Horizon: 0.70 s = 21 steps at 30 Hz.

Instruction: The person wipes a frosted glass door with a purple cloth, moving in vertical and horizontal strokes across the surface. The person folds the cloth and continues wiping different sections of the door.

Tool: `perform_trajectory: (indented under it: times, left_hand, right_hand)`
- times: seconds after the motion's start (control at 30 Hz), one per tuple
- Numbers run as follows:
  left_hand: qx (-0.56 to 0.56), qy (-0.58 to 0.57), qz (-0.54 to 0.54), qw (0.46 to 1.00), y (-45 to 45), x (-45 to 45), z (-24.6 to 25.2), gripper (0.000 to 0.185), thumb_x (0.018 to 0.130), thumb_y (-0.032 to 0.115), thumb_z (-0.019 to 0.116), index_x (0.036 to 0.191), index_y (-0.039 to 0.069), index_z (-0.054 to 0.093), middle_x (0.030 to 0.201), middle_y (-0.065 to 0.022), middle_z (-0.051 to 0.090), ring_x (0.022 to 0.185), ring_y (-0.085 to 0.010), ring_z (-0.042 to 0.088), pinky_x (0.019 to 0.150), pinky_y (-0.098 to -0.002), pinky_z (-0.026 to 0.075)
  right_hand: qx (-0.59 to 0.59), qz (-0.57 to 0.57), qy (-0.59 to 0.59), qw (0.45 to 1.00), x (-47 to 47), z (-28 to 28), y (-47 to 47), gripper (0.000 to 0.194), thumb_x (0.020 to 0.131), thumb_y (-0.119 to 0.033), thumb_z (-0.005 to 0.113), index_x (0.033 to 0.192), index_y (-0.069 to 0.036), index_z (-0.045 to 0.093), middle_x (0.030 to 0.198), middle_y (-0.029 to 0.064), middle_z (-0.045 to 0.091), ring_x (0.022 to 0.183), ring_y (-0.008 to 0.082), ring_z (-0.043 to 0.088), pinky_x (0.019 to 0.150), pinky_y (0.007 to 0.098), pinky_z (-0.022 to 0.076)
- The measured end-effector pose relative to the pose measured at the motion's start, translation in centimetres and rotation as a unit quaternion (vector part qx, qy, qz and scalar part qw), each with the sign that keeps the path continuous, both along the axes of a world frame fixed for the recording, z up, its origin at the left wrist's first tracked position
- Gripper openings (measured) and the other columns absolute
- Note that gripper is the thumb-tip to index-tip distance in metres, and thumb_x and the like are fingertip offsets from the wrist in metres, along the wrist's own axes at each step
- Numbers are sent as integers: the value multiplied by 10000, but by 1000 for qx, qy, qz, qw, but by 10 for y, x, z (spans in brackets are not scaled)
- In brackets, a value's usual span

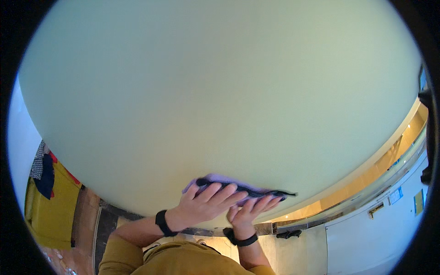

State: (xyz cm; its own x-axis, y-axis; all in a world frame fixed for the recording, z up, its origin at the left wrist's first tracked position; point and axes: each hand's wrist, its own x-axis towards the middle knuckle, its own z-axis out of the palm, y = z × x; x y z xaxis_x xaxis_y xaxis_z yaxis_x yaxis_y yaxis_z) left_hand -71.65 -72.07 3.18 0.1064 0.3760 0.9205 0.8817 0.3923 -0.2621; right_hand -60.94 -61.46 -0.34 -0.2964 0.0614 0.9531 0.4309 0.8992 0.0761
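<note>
A purple and black bundle [240,187], apparently soft fabric, lies across both my hands, with a thin dark strand sticking out at its right end. My left hand [209,202] holds its left and middle part, the fingers spread over the black portion. Lower and to the right, my right hand [252,209] grips the right end, its fingertips on the dark edge. Behind the bundle, a broad pale green surface [220,96], seemingly a wall, fills most of the view. Whether the bundle touches it I cannot tell. Each wrist wears a black band.
On the left stands a mustard-yellow sofa [60,206] with patterned and dark blue cloths [44,175] over it. A white door [374,230] with a brass handle [375,210] is at right. Dark shoes [288,234] lie on the floor near the stone edging [110,220].
</note>
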Motion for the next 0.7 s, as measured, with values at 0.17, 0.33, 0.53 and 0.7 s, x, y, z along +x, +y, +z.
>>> perform_trajectory:
  times: [0.17, 0.33, 0.53, 0.7]
  left_hand:
    - [-8, -18, 9, 1000, 1, 5, 10, 524, 758, 497, 529, 1235, 297, 449, 1175, -36, 415, 1019, -291, 383, 801, -492, 270]
    - [30, -79, -12, 996, 36, 24, 92, 448, 819, 440, 430, 1245, 305, 466, 1301, -96, 394, 1186, -398, 320, 938, -598, 158]
    - [38, -58, -10, 998, 37, 28, 46, 491, 866, 391, 380, 1344, 298, 320, 1419, -5, 260, 1309, -253, 220, 999, -539, 115]
    - [-148, 30, -16, 988, 16, 26, -70, 319, 785, 373, 534, 1064, 229, 476, 1019, -151, 330, 1208, -504, 139, 875, -684, 123]
  right_hand:
    - [4, -50, -35, 998, 6, 15, 2, 590, 887, -422, 258, 1397, -182, 83, 1431, 182, 70, 1276, 484, 60, 980, 643, 86]
    - [34, -49, 17, 998, 17, 118, 26, 539, 891, -404, 279, 1314, -71, 255, 1385, 253, 170, 1251, 501, 137, 986, 616, 108]
    - [-2, -13, 29, 1000, 23, 53, 34, 429, 869, -448, 326, 1081, -95, 445, 1366, 256, 191, 1237, 556, 78, 962, 662, 44]
    - [-36, -34, -60, 997, 41, -69, 26, 253, 784, -418, 491, 864, -180, 520, 1158, 174, 341, 1255, 540, 5, 961, 660, -9]
